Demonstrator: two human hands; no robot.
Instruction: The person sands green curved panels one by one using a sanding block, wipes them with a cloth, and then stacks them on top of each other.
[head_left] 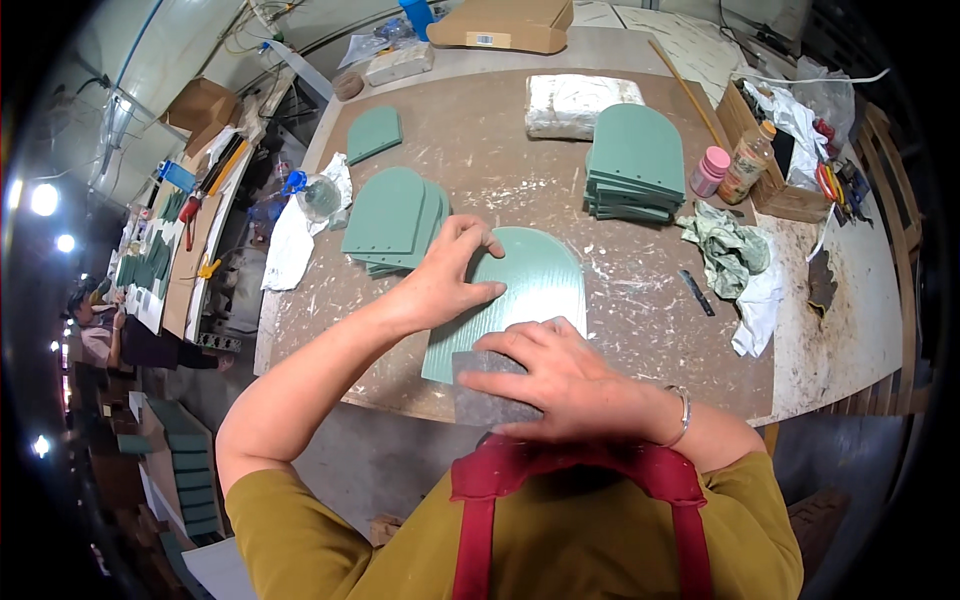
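the single view comes from a head-worn fisheye camera, looking steeply down and forward over the person's chest onto the worktop [640, 300]. it sits close: the hands [500, 330] fill the middle, forearms rising from the lower edge. straight worktop edges bow toward the dark round rim, and a floor aisle shows far left.

Bright even light, fisheye-bent dark rim, lamp glare left.

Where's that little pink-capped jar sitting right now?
In the head view, the pink-capped jar stands on the right side of the table, between the tall stack of green arched panels and a brown bottle.
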